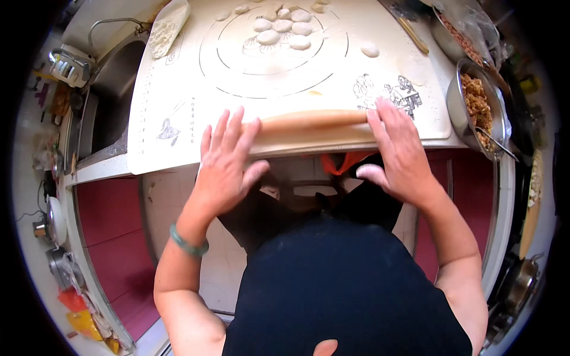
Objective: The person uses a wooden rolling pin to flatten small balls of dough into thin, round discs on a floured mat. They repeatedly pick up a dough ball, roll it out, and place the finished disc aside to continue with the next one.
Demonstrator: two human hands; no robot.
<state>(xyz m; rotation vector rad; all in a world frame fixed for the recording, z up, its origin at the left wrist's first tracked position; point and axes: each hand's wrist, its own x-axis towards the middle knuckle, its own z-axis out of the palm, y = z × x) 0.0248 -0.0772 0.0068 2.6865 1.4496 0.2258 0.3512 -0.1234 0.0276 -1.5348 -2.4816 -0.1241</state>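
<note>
A light wooden rolling pin [312, 120] lies crosswise near the front edge of a white printed mat [166, 107]. My left hand [221, 169] rests at its left end, fingers stretched forward and thumb out. At the other end lies my right hand [405, 155], its fingers also straight over the pin and its thumb spread. Neither hand wraps round the wood. Whether dough lies beneath the pin, I cannot tell. Farther back on the mat sits a cluster of small flattened dough rounds [282, 26], and a single dough round [370, 49] lies to their right.
A white scoop-shaped container of flour [168, 31] stands at the back left, beside the sink [116, 80]. On the right are a metal bowl [456, 110] of brown filling with a spoon [497, 142], and another bowl [446, 38] behind it. Red cupboard doors [110, 213] flank my legs.
</note>
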